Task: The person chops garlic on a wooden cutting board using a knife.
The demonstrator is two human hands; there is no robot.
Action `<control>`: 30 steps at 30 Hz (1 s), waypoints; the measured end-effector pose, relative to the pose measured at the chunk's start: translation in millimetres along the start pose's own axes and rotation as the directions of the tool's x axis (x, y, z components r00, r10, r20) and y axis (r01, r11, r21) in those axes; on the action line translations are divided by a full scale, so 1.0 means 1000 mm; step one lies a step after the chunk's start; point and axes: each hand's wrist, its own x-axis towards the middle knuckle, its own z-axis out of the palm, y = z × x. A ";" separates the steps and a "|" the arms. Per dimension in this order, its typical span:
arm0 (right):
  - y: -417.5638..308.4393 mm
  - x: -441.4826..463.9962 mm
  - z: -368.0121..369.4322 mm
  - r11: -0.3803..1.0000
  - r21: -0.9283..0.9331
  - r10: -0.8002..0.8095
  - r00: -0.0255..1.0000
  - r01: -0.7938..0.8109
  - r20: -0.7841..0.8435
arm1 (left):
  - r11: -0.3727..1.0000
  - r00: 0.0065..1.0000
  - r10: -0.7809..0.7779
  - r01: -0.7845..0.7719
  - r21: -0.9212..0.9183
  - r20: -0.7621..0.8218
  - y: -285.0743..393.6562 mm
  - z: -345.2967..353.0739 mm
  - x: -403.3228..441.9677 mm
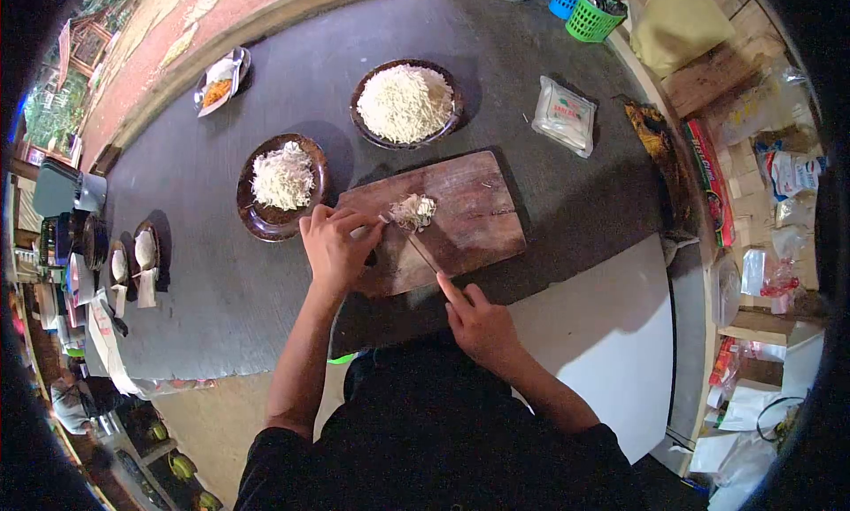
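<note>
A wooden cutting board (478, 188) lies on the dark table in front of me. On it sits a small heap of pale, finely cut pieces (414, 212), too small to name. My right hand (482, 327) is closed around a knife (425, 252), its blade pointing at the heap. At the board's left edge, my left hand (336, 245) is curled with fingertips pressed together beside the heap; whatever they hold is hidden. A brown plate (252, 212) of white shreds (283, 176) stands left of the board. Behind the board, a larger dark bowl (361, 121) holds more white shreds (405, 104).
A plate (210, 110) with orange and white powders and a spoon stands far left. A plastic-wrapped packet (564, 117) lies right of the large bowl. Two small dishes (145, 250) sit at the left. Green basket (591, 21) at the back right; cluttered shelves (757, 325) line the right side.
</note>
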 end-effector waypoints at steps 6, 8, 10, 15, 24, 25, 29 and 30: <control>-0.009 0.004 -0.007 1.000 -0.023 0.005 1.000 -0.004 0.023 | 1.000 0.999 -0.015 0.014 0.012 0.034 -0.001 0.000 -0.001; -0.009 0.006 -0.004 0.999 -0.036 0.000 0.999 0.001 0.035 | 1.000 0.999 -0.018 0.018 0.014 0.036 -0.001 0.000 -0.002; -0.010 0.009 -0.002 1.000 -0.027 0.000 0.999 0.001 0.039 | 1.000 1.000 -0.014 0.014 0.007 0.027 0.000 -0.002 -0.001; -0.010 0.019 0.004 1.000 0.024 -0.010 1.000 0.010 0.001 | 1.000 1.000 -0.002 0.002 0.006 -0.020 -0.001 0.003 -0.001; -0.004 -0.004 -0.004 0.998 -0.048 0.044 0.997 -0.041 0.071 | 1.000 1.000 -0.005 0.005 -0.015 -0.022 -0.001 0.000 -0.002; -0.002 -0.008 -0.003 0.999 -0.042 0.031 0.999 -0.029 0.038 | 1.000 1.000 0.002 -0.003 -0.009 -0.027 -0.001 0.000 -0.002; -0.001 -0.008 0.000 1.000 -0.019 0.004 1.000 -0.004 -0.006 | 1.000 1.000 0.007 -0.007 0.008 -0.017 -0.001 0.001 -0.002; -0.003 -0.006 0.000 1.000 -0.016 0.002 1.000 -0.002 -0.006 | 1.000 1.000 0.007 -0.006 0.012 -0.017 -0.002 0.000 -0.002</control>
